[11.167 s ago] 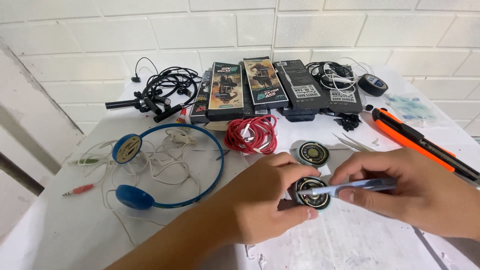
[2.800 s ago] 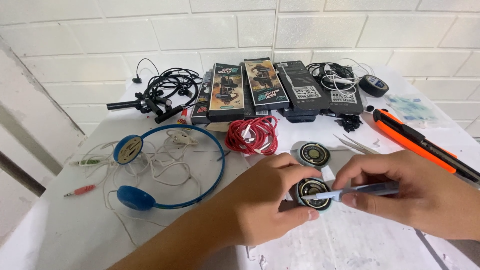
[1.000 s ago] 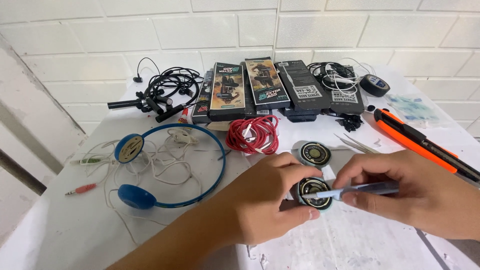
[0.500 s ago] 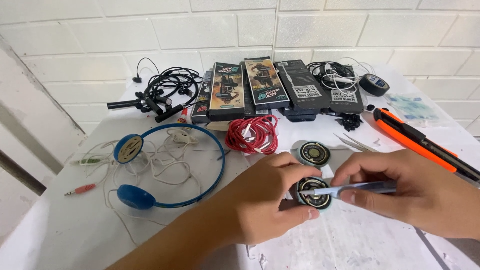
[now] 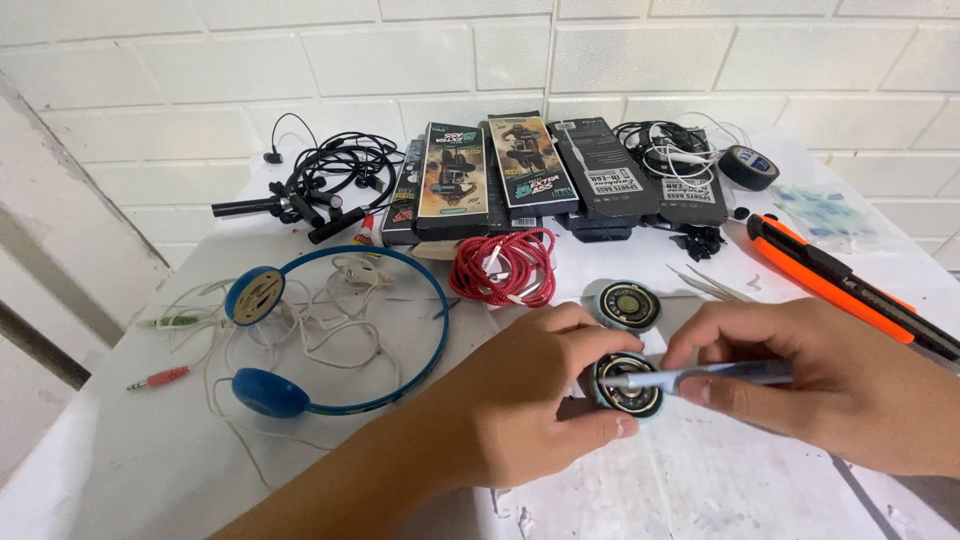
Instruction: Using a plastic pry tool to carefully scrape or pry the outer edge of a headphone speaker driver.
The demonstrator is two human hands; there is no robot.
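Grey metal tool (image 5: 715,376) lies nearly level across the head view, its long axis running left to right, with the tip pointing left onto the face of a round speaker disc (image 5: 628,386). That disc sits low on the white table (image 5: 150,460), just right of centre, flat face up.

Curled around the disc's left edge, the left hand (image 5: 520,400) pinches it between thumb and fingers, knuckles raised. The right hand (image 5: 825,385) is closed on the tool's handle, fingers pressed together along the shaft, thumb beneath.

Just behind them lies a second round disc (image 5: 628,305). Farther left rest blue headphones (image 5: 330,340), with a red coiled cable (image 5: 505,265) between. An orange utility knife (image 5: 845,285) lies slantwise at right.
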